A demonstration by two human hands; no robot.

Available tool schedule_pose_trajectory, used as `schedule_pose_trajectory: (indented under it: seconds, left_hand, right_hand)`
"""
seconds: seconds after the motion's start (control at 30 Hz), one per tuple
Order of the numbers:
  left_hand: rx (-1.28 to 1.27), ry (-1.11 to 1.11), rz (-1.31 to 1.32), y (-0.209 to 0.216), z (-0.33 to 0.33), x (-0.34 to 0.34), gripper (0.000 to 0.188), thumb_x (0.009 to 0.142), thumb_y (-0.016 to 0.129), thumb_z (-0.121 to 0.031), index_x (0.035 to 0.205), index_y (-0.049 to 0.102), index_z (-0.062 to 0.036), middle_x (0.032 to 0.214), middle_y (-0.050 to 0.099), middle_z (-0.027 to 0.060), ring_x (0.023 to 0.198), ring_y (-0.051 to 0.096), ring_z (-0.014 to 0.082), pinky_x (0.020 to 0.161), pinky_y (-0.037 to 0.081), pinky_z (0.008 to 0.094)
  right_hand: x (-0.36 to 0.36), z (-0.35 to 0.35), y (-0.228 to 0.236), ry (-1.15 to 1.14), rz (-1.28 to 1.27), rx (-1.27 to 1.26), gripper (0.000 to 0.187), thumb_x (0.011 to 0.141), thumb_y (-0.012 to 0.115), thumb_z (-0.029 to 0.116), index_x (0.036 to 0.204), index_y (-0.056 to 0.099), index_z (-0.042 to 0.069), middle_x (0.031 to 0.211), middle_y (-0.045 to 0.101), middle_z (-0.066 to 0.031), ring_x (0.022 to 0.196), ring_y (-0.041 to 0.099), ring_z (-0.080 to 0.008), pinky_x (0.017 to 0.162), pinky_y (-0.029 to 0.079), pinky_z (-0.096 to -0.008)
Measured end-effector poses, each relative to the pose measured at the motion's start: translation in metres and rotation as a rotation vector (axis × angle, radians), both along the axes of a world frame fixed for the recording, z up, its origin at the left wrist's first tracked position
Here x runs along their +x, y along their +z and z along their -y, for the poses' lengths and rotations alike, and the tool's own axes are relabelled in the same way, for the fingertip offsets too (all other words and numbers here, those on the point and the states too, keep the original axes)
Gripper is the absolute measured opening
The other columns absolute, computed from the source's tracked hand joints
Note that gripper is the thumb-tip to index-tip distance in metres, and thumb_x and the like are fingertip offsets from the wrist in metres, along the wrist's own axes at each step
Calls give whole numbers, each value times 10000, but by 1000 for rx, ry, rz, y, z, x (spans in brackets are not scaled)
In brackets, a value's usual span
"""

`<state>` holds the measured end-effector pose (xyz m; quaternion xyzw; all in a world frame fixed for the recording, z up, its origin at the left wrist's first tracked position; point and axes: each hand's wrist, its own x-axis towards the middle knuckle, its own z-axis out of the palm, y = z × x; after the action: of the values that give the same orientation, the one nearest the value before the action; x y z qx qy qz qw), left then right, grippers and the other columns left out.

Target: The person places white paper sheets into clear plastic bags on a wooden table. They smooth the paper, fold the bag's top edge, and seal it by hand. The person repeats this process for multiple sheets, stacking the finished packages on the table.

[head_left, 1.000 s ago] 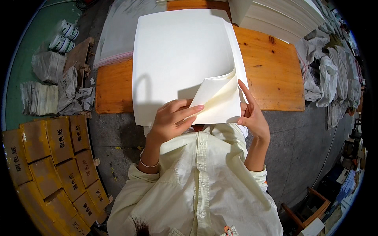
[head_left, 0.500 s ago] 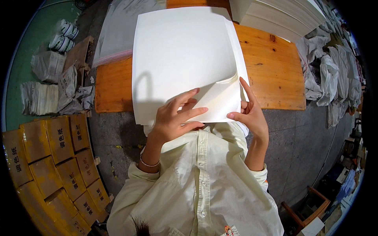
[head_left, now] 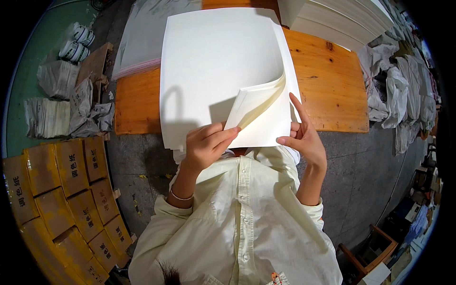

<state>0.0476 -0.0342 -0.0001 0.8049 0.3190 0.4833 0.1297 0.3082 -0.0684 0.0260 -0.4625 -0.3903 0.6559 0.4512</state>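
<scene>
A large stack of white paper sheets (head_left: 213, 52) lies in front of me. Several upper sheets are lifted at their near edge and curl back toward the right as a folded flap (head_left: 254, 107). My left hand (head_left: 209, 142) is closed, pinching the flap's near left edge between thumb and fingers. At the stack's near right corner is my right hand (head_left: 304, 135). Its thumb rests on the corner, its index finger stretches up along the right edge, and the other fingers are curled beside the paper.
Under the paper is a wooden table (head_left: 327, 85). A tall pile of white sheets (head_left: 337, 21) stands at the far right, and clear plastic film (head_left: 156, 38) lies at the far left. Taped cardboard boxes (head_left: 76, 204) are stacked at left; plastic bags (head_left: 399, 90) lie at right.
My left hand's fingers, spread before, have closed on the edge of the lifted sheets. The flap has opened wider, showing layered edges. My right hand has barely moved.
</scene>
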Motion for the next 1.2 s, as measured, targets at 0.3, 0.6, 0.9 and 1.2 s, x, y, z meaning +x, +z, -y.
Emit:
schedule_pose_trajectory:
  seconds: [0.3, 0.6, 0.9, 1.2]
  left_hand:
    - [13, -48, -13, -3, -1, -3, 318, 653, 775, -4, 952, 706, -89, 830, 625, 42, 602, 604, 161, 503, 489, 273]
    - [-124, -153, 7, 16, -4, 8, 386, 651, 761, 31, 1002, 716, -121, 1244, 551, 167, 834, 687, 224, 683, 603, 288]
    - [-110, -27, 16, 5, -1, 5, 362, 676, 732, 36, 998, 715, -130, 1288, 515, 164, 852, 685, 228, 672, 599, 300]
    - [-78, -188, -106, 10, -7, 5, 495, 528, 879, -218, 991, 720, -144, 1325, 463, 213, 853, 652, 218, 674, 556, 291]
  right_hand:
    - [-10, 0, 9, -62, 61, -36, 991, 716, 724, -110, 1498, 150, 92, 807, 680, -90, 687, 606, -62, 611, 465, -187]
    - [-21, -1, 3, -178, 87, -24, 993, 680, 751, -64, 1487, 189, 74, 882, 692, -112, 716, 619, -67, 624, 480, -190]
    - [-2, 3, 0, -42, -30, -8, 1015, 683, 744, -84, 1497, 161, 85, 846, 680, -96, 694, 607, -57, 609, 465, -187]
    - [-14, 1, 5, -141, 61, -34, 990, 675, 754, -84, 1484, 204, 73, 800, 690, -89, 676, 633, -75, 610, 488, -199]
